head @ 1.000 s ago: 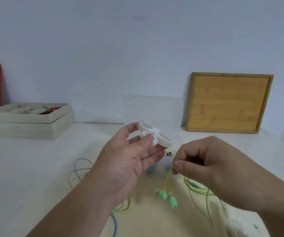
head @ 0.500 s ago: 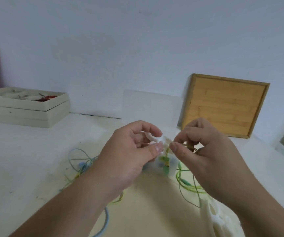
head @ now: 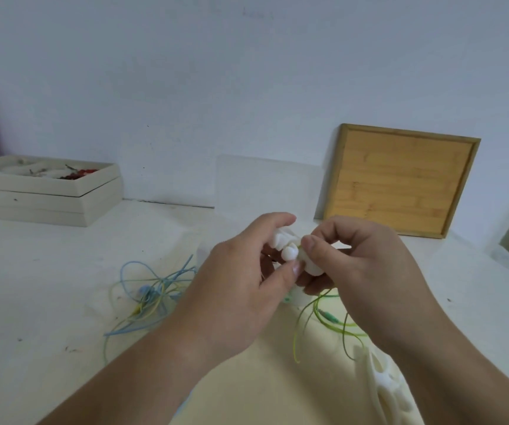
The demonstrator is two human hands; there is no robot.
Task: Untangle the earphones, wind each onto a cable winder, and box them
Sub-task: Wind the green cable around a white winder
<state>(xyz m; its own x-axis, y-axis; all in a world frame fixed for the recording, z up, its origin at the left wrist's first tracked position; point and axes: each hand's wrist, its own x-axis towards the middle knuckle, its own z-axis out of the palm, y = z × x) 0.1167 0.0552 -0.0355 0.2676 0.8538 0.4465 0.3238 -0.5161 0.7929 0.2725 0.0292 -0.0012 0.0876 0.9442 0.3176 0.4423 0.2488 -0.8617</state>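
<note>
White surface (head: 63,286); my grips have met.
Left grip (head: 241,289) clasps the cable winder (head: 290,251), right grip (head: 366,271) pinches green cable (head: 296,338) onto it: winding probably begins.

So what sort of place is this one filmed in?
Probably a plain indoor worktable: white tabletop against a bare wall, a wooden board leaning there, a shallow box at the left.

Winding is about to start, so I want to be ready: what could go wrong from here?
The green cable hangs in loose loops below the left hand and right hand at the cable winder; winding could cinch them into a knot. The blue cable tangle lies close by with yellow-green strands in it; a tug might drag it along. The spare winder lies under the right forearm and could get knocked.
</note>
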